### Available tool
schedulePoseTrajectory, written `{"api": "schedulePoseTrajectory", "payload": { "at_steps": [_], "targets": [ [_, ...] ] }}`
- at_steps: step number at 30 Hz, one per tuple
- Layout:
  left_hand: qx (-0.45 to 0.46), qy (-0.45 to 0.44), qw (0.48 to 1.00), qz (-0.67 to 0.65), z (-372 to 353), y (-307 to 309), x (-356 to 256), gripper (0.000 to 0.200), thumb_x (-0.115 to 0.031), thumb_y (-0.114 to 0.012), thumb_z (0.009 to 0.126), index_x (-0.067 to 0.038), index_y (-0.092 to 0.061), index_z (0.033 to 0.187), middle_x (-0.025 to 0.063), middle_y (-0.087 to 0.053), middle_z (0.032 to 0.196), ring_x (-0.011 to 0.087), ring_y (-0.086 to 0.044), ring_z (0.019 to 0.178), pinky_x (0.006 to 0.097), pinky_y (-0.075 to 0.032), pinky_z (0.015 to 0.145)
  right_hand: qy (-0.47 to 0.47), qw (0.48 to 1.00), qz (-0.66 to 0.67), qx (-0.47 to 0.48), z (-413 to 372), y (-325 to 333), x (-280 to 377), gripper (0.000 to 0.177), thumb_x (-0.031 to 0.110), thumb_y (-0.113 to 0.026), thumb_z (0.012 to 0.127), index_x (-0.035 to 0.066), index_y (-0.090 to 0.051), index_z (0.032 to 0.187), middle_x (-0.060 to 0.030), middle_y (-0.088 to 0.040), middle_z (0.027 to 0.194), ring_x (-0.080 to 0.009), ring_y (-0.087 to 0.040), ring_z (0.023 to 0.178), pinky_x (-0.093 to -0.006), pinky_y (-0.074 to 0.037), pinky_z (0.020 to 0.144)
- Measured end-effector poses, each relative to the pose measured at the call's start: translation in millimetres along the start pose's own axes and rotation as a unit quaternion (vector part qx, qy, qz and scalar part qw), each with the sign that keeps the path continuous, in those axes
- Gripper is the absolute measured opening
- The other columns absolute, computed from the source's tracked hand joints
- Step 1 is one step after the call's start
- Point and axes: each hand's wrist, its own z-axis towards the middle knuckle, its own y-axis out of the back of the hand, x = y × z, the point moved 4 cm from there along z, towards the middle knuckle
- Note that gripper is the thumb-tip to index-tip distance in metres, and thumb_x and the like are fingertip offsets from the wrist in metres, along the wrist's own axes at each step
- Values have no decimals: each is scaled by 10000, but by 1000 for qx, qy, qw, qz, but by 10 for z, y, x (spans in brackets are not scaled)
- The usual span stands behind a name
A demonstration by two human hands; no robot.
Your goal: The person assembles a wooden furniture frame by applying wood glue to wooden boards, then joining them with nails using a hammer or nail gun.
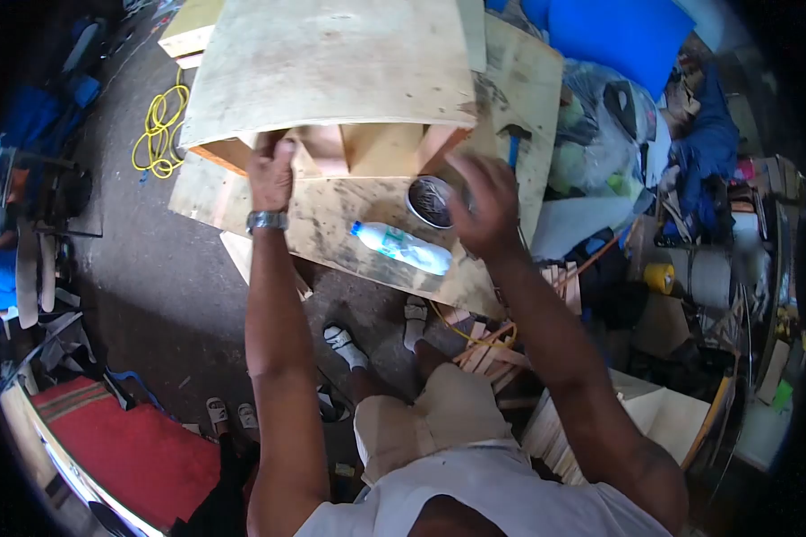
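Observation:
My left hand (pixel 271 174) grips the lower edge of a large plywood box (pixel 331 72) that stands on a plywood sheet (pixel 349 233) on the floor. My right hand (pixel 484 201) hovers with fingers spread over a round tin (pixel 427 199) of small dark pieces; it is blurred and holds nothing I can see. Between my arms a plastic water bottle (pixel 401 248) lies on its side on the sheet. A hammer (pixel 513 136) rests on the sheet just beyond my right hand.
A coiled yellow cord (pixel 157 130) lies on the concrete floor at left. Wood offcuts (pixel 497 345) pile under the sheet's near edge. Bags, blue cloth and clutter (pixel 636 134) crowd the right side. A red mat (pixel 134 447) is at lower left.

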Motion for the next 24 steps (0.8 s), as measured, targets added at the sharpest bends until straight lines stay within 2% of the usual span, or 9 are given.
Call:
{"api": "schedulePoseTrajectory", "payload": {
  "at_steps": [3,5,10,12,13,15,19,20,24],
  "targets": [
    [-196,84,977,-5,-420,203,-315,448,-466,-535,967,-63,-624,1141,-45,-474,641,24,-318,465,198,-241,416,-339,925,-47,164,-1696,-72,-917,476,272,-708,815,7,-562,1182,-225,-592,1088,-419,-570,1008,-495,-460,864],
    [-272,213,938,-17,-811,751,89,285,-327,-550,961,-89,-566,805,-11,-471,581,55,-349,448,233,-278,407,-356,893,-143,237,-2509,-136,-999,613,334,-735,799,19,-496,1267,-219,-545,1213,-398,-532,1115,-481,-447,932],
    [-365,445,755,-315,-2829,1353,750,171,-66,-484,883,2,-633,832,97,-571,642,188,-561,558,287,-461,517,-408,821,-245,315,-2874,-444,-1225,706,402,-758,768,42,-471,1303,-158,-558,1170,-390,-541,1119,-503,-467,902],
    [-65,467,882,24,-3529,1526,997,170,-135,-528,917,-80,-641,802,106,-604,706,184,-593,600,322,-467,539,-444,806,-199,337,-2816,-525,-1412,615,363,-744,765,34,-533,1240,-170,-608,1115,-400,-592,1049,-509,-483,874],
    [-163,616,722,-270,-3753,1130,743,192,-175,-532,931,-89,-640,798,111,-614,722,183,-593,606,332,-466,556,-461,795,-186,349,-2784,-520,-1455,572,344,-738,764,31,-563,1208,-177,-633,1087,-404,-617,1014,-512,-492,859],
    [-115,464,878,13,-3477,1191,741,228,-223,-528,940,-67,-618,799,110,-593,706,194,-572,604,362,-454,573,-493,772,-139,376,-2673,-416,-1493,575,351,-707,768,28,-553,1218,-202,-650,1063,-412,-631,995,-497,-502,858],
    [108,145,905,386,-1546,644,-816,252,-251,-488,958,-43,-613,889,86,-576,763,193,-571,685,355,-456,637,-504,760,-153,380,-2371,118,-1381,567,393,-688,746,27,-587,1168,-228,-666,1064,-416,-641,992,-493,-508,855],
    [65,4,951,302,-1147,650,-1006,244,-221,-489,969,-11,-612,945,70,-601,817,163,-583,712,333,-468,651,-504,758,-115,399,-2420,215,-1436,541,368,-686,756,22,-581,1158,-208,-674,1034,-407,-662,933,-498,-512,836],
    [112,-3,994,10,225,380,-1733,170,-155,-547,976,-26,-617,1062,76,-695,988,144,-656,852,277,-527,773,-474,841,90,245,-1458,964,-471,403,232,-692,799,-11,-581,1101,-167,-683,930,-321,-688,804,-448,-544,729]
  ]
}}
